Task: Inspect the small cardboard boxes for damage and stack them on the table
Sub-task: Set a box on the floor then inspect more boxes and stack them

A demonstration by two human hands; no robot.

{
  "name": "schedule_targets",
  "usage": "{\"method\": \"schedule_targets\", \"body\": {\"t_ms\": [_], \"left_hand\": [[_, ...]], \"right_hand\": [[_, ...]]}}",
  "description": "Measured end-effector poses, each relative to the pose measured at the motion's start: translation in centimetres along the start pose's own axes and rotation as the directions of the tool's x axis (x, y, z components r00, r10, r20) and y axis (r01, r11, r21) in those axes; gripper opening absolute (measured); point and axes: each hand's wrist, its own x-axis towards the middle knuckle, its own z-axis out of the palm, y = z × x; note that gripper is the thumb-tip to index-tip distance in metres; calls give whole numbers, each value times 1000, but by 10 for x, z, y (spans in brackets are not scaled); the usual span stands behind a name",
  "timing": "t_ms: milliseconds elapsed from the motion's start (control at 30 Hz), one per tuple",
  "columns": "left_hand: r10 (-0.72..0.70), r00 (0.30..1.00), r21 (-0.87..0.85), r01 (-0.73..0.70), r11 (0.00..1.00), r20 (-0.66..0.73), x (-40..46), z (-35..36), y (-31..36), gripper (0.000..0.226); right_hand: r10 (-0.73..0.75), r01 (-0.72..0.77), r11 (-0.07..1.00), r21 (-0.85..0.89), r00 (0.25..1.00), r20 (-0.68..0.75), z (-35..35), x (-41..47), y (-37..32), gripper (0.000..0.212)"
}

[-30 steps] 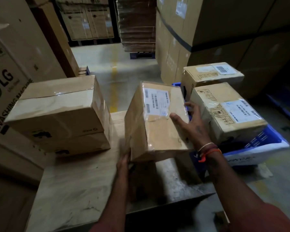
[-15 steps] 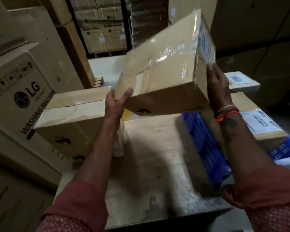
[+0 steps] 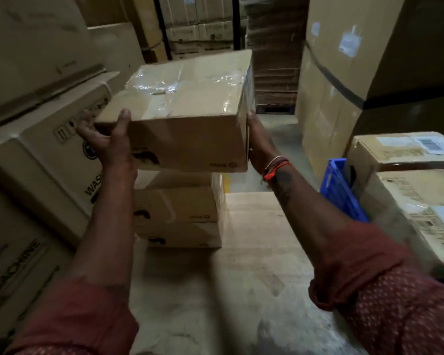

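A person holds a small cardboard box (image 3: 187,119) in the air between both hands, above the table (image 3: 241,265). The left hand (image 3: 105,142) grips the box's near left corner: its thumb (image 3: 122,121) is curled up over the near edge onto the taped top, and the remaining fingers wrap under and behind the left side, so the box sits in the crook of that hand. The right hand (image 3: 258,139) lies flat against the box's right end face, fingers extended upward along it and pressing inward; the fingertips themselves are hidden behind the box edge. Clear packing tape (image 3: 169,83) glints across the top face, just beyond the left thumb. The near face, between the two hands, carries small dark printed marks that are too blurred to read.

Directly below the held box and apart from it, a stack of two similar boxes (image 3: 180,208) rests on the far left part of the table, under the left wrist. Whether the held box touches the stack cannot be told, though a gap appears between them.

A red-and-white thread band (image 3: 276,166) circles the right wrist. To the right of the right forearm, a blue plastic crate (image 3: 344,193) holds further labelled boxes (image 3: 408,175). Left of the left hand stand large washing-machine cartons (image 3: 44,155). Beyond the fingers, tall stacked cartons (image 3: 344,73) line the warehouse floor.
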Motion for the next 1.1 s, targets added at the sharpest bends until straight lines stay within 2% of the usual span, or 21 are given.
{"method": "schedule_targets", "body": {"t_ms": [67, 200, 333, 467, 600, 833, 933, 1100], "left_hand": [[31, 999, 53, -31, 998, -7, 16, -20, 0, 85], [108, 994, 141, -106, 984, -12, 41, -50, -5, 84], [146, 989, 233, -142, 962, 0, 49, -67, -17, 82], [144, 990, 273, -141, 952, 8, 45, -72, -32, 75], [143, 989, 334, -142, 932, 24, 50, -71, -39, 76], [42, 994, 378, -78, 923, 102, 52, -81, -47, 92], [-74, 989, 346, 25, 938, 129, 38, -99, -66, 94], [-274, 962, 395, 257, 882, -15, -23, -135, -119, 78]], "right_hand": [[11, -10, 1000, -8, 996, 87, 17, 45, 45, 110], [41, -41, 999, -2, 988, 147, 56, 69, 83, 101], [111, -106, 993, -58, 990, 92, 91, 22, 57, 85], [111, -111, 994, 6, 990, 86, 99, 16, 59, 70], [116, -113, 993, -37, 991, 66, 100, 14, 56, 70], [125, -118, 991, -63, 986, 110, 101, -6, 48, 76], [124, -121, 992, -40, 988, 91, 94, -26, 54, 68], [139, -145, 987, -77, 988, -74, 68, -79, 95, 76]]}}
